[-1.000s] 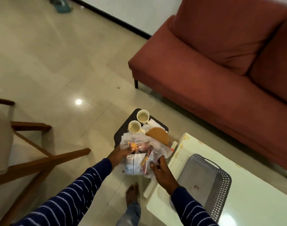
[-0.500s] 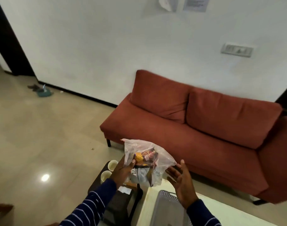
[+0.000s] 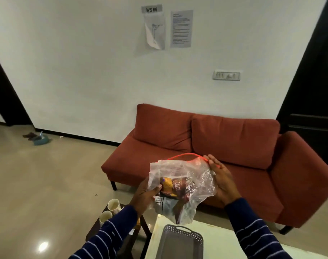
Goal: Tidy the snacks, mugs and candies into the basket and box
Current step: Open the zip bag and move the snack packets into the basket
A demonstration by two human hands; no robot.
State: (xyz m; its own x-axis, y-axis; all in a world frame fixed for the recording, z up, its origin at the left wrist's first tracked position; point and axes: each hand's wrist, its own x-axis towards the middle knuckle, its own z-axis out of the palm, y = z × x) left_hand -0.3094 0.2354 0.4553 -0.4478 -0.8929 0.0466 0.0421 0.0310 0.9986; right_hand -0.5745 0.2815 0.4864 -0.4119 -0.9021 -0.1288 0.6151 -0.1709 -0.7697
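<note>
I hold a clear zip bag of snack packets [image 3: 185,186] up in front of me, above the near end of the white table [image 3: 221,240]. My left hand [image 3: 144,195] grips its lower left side, thumb pressed on the plastic. My right hand [image 3: 222,180] holds the bag's upper right corner by the red zip strip. Inside are orange, brown and grey packets. Directly below stands a grey perforated basket [image 3: 180,243] with a handle. Two cream mugs [image 3: 111,210] sit on a dark low side table [image 3: 96,230] at lower left.
A red sofa [image 3: 224,157] stands against the white wall behind the table. Glossy tiled floor [image 3: 47,184] spreads to the left, with a small teal dish and brown item by the skirting. Dark doorways frame both sides.
The bag has risen from the side table to chest height. The head view tilted up from the floor to the wall. My right hand went from loose beside the bag to gripping its zip corner.
</note>
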